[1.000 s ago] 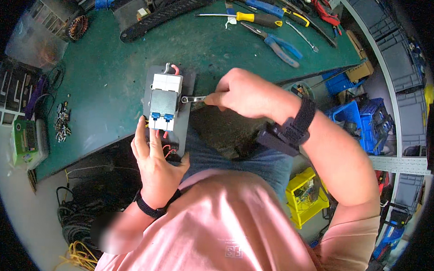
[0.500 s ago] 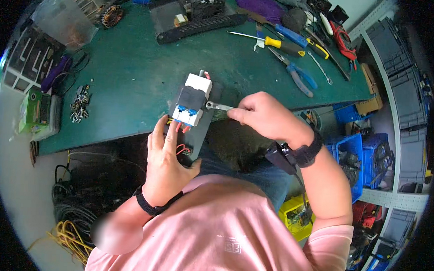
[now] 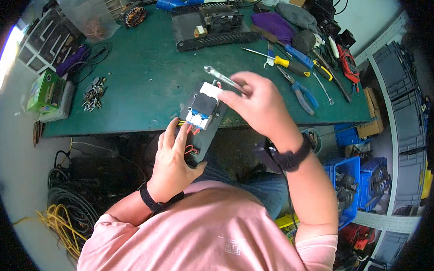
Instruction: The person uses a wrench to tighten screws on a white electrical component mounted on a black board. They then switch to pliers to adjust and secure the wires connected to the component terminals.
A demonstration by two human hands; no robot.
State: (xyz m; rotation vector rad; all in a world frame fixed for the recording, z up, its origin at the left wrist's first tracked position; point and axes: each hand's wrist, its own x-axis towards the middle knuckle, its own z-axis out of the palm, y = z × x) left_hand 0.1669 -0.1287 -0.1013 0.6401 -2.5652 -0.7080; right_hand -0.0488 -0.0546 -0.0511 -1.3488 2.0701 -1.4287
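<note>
A dark mounting plate (image 3: 207,137) lies across the bench's front edge, bearing a white and dark two-switch electrical device (image 3: 203,104) with blue toggles and red and yellow wires. My left hand (image 3: 173,158) grips the plate's lower left part, fingertips beside the wires and thumb at the near right edge. My right hand (image 3: 254,103) is closed on a silver wrench (image 3: 219,76), raised over the top of the device with its head pointing up and left.
The green bench (image 3: 131,118) bears loose screws (image 3: 94,94), a green box (image 3: 46,91), a screwdriver (image 3: 289,65), blue-handled pliers (image 3: 302,95), a spare wrench (image 3: 324,89) and a black metal assembly (image 3: 211,39). Blue crates (image 3: 348,197) stand right; coiled cables (image 3: 66,202) lie low left.
My right hand and wrench have moved from beside the device's right side up over its top. My view has shifted, showing more of the bench's back. My left hand stays on the plate.
</note>
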